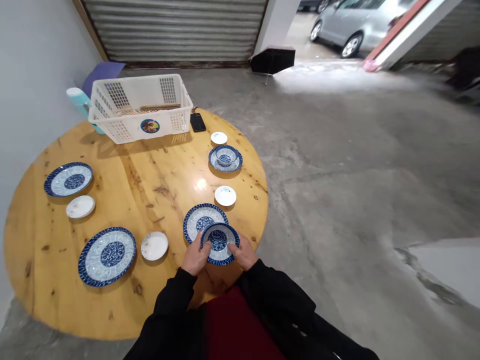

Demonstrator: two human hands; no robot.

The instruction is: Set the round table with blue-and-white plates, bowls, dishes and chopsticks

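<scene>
My left hand (195,258) and my right hand (244,253) grip a blue-and-white patterned bowl (219,242) from either side, at the near right edge of the round wooden table (150,175). The bowl hangs partly over a blue-and-white plate (198,218) lying just behind it. Both sets of fingers curl round the bowl's rim. A small white saucer (225,195) lies just beyond that plate.
Farther back sits another plate with a bowl on it (225,157) and a small saucer (219,137). Two more plates (107,255) (68,179) with white saucers (154,245) (80,206) lie on the left. A white basket (140,107), phone (197,121) and teal jug (79,97) stand at the far edge.
</scene>
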